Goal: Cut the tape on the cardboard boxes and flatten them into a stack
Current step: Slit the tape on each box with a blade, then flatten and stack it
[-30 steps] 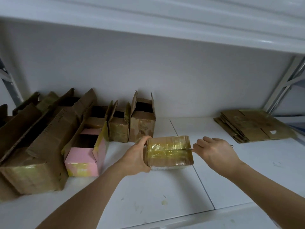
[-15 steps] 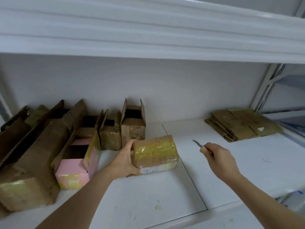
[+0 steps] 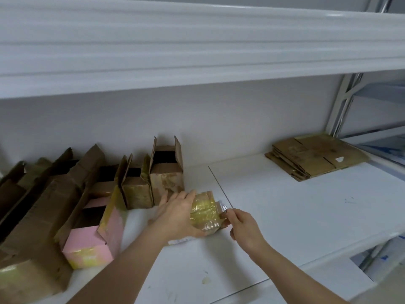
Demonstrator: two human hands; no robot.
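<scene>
While open boxes (image 3: 65, 205) stand in a row at the left of the white shelf (image 3: 285, 216), my left hand (image 3: 177, 216) grips the small taped box (image 3: 205, 212) in the middle. A thin little knife (image 3: 224, 208) is at its right end, pinched in my right hand (image 3: 245, 231). Flat boxes (image 3: 315, 159) lie stacked far right.

Left part of the shelf (image 3: 285, 216) is blocked by a row of open boxes (image 3: 135, 189) set against the back wall (image 3: 219, 119). Back right corner is taken by the flattened stack (image 3: 317, 159). Headroom is capped by the upper shelf (image 3: 197, 51). Bare surface is left between the taped box (image 3: 205, 212) and the stack, and along the front edge.
</scene>
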